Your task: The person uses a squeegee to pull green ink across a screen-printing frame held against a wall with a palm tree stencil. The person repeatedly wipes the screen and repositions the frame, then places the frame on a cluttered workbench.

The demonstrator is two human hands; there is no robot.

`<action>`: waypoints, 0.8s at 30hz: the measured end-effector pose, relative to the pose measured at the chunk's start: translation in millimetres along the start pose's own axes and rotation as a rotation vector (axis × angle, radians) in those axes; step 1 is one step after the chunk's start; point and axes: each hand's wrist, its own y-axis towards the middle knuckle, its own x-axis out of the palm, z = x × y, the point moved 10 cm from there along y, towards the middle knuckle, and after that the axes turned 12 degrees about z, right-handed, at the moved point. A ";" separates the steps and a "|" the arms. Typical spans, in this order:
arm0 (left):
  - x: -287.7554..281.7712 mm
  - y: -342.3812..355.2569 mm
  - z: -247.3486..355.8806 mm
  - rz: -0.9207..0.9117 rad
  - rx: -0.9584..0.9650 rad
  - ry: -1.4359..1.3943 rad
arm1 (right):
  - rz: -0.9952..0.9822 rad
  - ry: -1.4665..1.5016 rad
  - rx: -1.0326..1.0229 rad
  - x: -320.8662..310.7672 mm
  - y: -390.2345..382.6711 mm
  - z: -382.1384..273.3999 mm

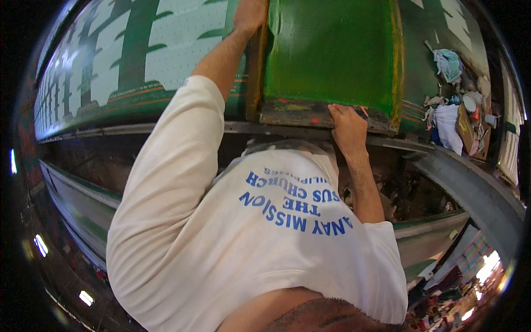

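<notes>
A wooden-framed printing screen point(332, 50) with green ink-coated mesh lies on a long table. My left hand point(249, 15) reaches far forward and grips the frame's left wooden side near the top of the view. Grasping the near wooden edge, which is stained with paint, is my right hand point(347, 127). Under the screen lies white cloth point(182, 50) printed with a dark green tree-like pattern, running off to the left. My own white shirt with blue lettering point(249, 238) fills the lower middle of the picture.
A metal rail point(470, 191) runs along the table's near edge. At the right end of the table sits a heap of rags, tubs and cardboard point(459, 108). Below the table are dark shelves and floor point(72, 199).
</notes>
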 end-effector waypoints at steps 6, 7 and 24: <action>-7.5 -4.2 25.9 -0.145 -0.022 0.080 | -0.148 0.021 0.043 -7.4 21.5 15.7; -8.4 -8.0 25.3 -0.205 -0.059 0.050 | -0.135 0.023 0.043 -10.5 28.5 17.1; -44.2 -22.3 36.4 -0.109 -0.197 0.021 | -0.287 -0.061 -0.051 -2.3 133.7 64.0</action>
